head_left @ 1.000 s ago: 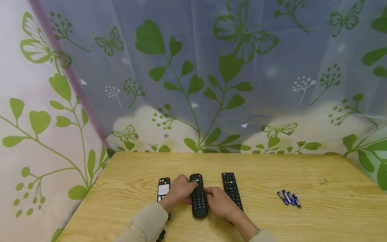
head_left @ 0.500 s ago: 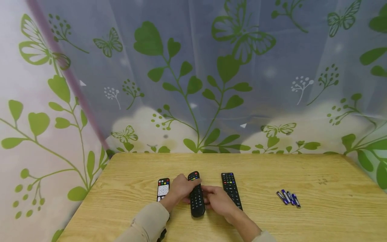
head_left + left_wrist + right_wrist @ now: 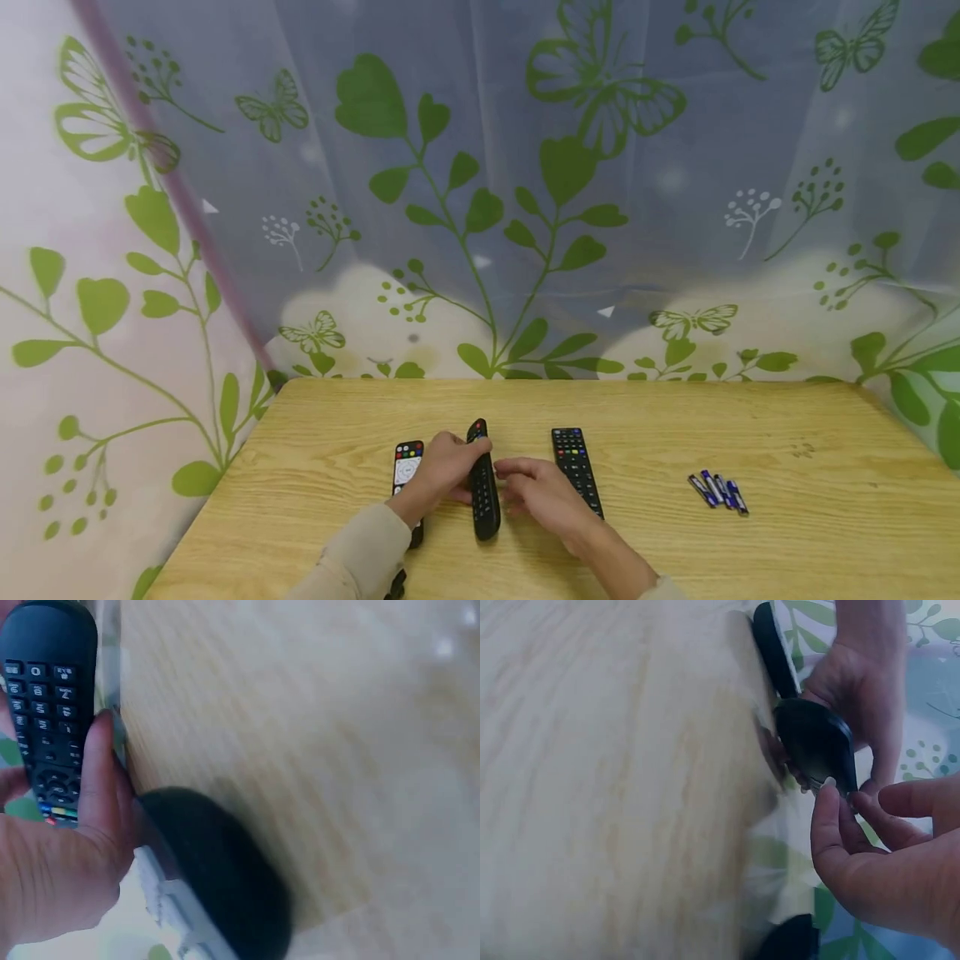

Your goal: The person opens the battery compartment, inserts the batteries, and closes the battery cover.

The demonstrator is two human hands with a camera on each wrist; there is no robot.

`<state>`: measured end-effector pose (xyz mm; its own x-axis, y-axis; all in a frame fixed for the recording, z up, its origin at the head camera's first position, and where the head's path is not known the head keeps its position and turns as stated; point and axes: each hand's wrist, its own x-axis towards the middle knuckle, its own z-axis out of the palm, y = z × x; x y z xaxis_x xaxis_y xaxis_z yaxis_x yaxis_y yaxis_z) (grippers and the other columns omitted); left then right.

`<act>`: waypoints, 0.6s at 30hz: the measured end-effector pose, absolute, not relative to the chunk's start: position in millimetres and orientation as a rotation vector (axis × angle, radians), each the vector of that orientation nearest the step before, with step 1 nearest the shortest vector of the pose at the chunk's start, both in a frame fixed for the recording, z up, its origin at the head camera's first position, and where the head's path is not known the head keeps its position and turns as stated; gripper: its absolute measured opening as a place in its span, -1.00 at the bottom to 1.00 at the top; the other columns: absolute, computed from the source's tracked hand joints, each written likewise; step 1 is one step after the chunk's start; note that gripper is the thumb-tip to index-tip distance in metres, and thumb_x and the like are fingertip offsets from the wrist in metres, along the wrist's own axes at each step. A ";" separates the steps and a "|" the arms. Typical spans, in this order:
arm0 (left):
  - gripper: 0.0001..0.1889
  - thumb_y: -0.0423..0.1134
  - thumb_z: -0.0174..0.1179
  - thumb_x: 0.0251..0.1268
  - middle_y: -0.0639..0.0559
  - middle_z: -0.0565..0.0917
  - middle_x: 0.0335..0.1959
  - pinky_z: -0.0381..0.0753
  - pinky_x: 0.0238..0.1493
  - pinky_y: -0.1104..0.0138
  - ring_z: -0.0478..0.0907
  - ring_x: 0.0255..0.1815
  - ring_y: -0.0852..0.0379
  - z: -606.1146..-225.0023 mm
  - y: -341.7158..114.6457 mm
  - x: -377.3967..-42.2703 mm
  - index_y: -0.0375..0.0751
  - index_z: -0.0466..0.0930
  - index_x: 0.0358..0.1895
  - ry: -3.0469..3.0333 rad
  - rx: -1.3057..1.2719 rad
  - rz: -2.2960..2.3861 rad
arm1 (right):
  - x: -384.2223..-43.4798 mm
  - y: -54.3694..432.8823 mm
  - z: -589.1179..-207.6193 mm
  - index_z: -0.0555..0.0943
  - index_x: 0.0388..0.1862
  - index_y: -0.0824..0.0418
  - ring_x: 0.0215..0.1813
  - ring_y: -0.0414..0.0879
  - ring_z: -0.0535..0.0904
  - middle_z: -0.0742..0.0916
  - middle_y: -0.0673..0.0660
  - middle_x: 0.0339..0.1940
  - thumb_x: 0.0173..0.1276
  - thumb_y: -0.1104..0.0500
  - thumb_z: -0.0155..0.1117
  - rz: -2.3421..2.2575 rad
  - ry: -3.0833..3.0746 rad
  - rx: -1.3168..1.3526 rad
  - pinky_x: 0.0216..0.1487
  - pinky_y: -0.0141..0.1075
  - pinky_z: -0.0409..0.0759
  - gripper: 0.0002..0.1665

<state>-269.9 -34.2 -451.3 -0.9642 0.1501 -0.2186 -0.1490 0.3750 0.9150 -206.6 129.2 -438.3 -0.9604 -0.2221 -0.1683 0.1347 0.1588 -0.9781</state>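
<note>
Where the middle remote point(image 3: 486, 504) is held over the worktop point(image 3: 645, 433), I find the left hand point(image 3: 444, 467), the nearer, gripping its far half, its long axis running away from the wearer. The right hand point(image 3: 542, 496) stands just right, fingertips by its back; pinching, I cannot tell. Against half a second ago, the remote is rolled further, keys leftward.

Leaf-printed cloth point(image 3: 652, 217) across the top and left of the frame; table point(image 3: 622, 550) along the bottom. On it, white-panelled remote point(image 3: 407, 469) lower left of centre, keypad remote point(image 3: 577, 473) lower right of centre, batteries point(image 3: 722, 492) lower right.
</note>
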 end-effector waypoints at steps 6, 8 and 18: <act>-0.51 -0.04 0.13 0.27 -0.21 0.58 -0.41 0.69 -0.58 0.19 0.58 -0.55 0.05 -451.5 -39.3 -267.9 -0.47 0.39 -0.01 2.252 0.057 1.749 | -202.0 141.9 -426.3 0.46 0.20 0.43 0.03 0.12 0.55 0.53 0.31 0.20 0.52 0.19 -0.07 -1.868 2.181 -0.117 -0.05 -0.07 0.63 -0.58; -0.50 -0.06 0.11 0.29 -0.22 0.57 -0.36 0.70 -0.55 0.18 0.59 -0.52 0.03 -449.1 -38.7 -266.7 -0.48 0.35 0.04 2.245 0.075 1.784 | -201.4 147.5 -423.9 0.47 0.19 0.42 0.01 0.11 0.55 0.54 0.30 0.17 0.53 0.18 -0.07 -1.860 2.192 -0.115 -0.03 -0.06 0.62 -0.59; -0.59 -0.22 -0.07 0.41 -0.29 0.51 -0.23 0.71 -0.44 0.14 0.64 -0.37 -0.18 -435.1 -32.9 -259.6 -0.49 0.26 0.14 2.172 0.173 2.001 | -198.3 167.4 -412.3 0.51 0.14 0.36 -0.05 0.07 0.55 0.58 0.22 0.08 0.54 0.15 -0.04 -1.827 2.259 -0.087 -0.11 -0.08 0.63 -0.63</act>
